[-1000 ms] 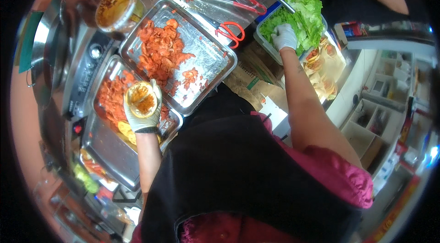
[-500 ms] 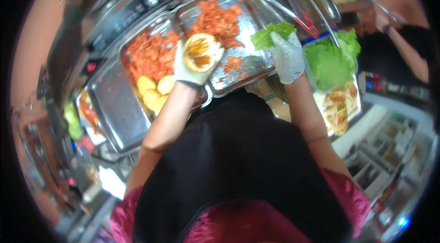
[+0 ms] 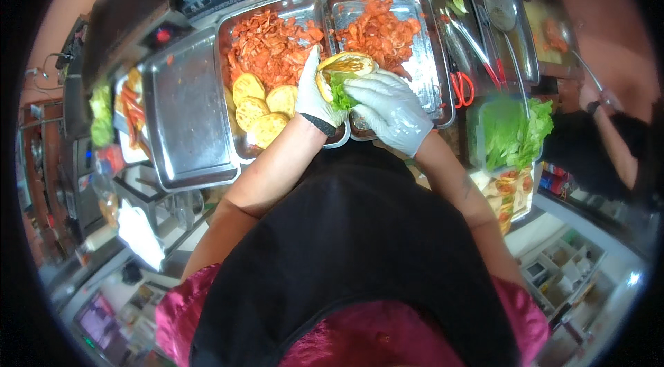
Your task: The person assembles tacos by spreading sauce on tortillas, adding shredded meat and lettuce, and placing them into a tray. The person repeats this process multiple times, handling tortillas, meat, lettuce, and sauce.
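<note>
My left hand, in a clear glove, is closed around a split round yellow bun that gapes open. A green lettuce leaf lies at the opening of the bun. Over it curls my gloved right hand, pressing the leaf in; its fingertips are partly hidden. Both hands are above the near part of two steel trays. The left tray holds sliced red meat and several round yellow buns at its near end. More red meat lies in the right tray.
A flat steel tray is at the left. On the right are red-handled scissors, tongs, a skimmer and a box of lettuce. Filled buns stand nearer me. Another person's hand works at far right.
My right hand has moved left with the lettuce from beside the right tray to the bun. The bun has tilted in my left hand. The whole view has shifted.
</note>
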{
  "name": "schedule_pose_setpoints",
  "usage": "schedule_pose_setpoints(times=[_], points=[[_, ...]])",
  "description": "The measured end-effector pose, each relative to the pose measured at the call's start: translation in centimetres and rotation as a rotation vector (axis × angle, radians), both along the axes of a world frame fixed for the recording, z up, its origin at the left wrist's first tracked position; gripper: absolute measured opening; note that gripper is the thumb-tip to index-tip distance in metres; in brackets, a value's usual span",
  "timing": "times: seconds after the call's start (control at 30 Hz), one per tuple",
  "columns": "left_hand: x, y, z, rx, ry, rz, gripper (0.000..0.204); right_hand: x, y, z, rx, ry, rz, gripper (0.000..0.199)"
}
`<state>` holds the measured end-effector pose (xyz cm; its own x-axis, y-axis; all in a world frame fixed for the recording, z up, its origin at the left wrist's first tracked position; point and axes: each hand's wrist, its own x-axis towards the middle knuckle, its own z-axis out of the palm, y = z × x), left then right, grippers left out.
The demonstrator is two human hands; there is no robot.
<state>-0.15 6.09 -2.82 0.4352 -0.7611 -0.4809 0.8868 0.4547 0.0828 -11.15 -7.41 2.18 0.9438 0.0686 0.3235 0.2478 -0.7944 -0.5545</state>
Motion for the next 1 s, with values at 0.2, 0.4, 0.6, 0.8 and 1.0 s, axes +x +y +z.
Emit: schedule_pose_setpoints(times=[0.2,0.4,0.6,0.8,1.0], points=[[-0.9,0.3,0.8,0.094,0.025,0.017,0.060,0.3,1.7,-0.3,-0.192,0.057,-0.058,0.030],[0.2,2.5,-0.5,-0.119,0.115,0.022,0.077,-1.0,-0.6,0.8,0.174,-0.053,-0.065,0.033],[0.4,4.5,0.4,-0.075,0.204,0.168,0.077,-2.5,-5.7,-7.7,0.118,0.306,-0.346,0.036],[0.0,6.3,0.6,0.008,0.108,0.174,0.084,3.0,-1.8,-10.8,-0.133,0.203,-0.263,0.049],[-0.6,6.8,0.8,0.014,0.147,0.194,0.083,4.9,-1.5,-9.7,-0.329,0.450,-0.103,0.030]])
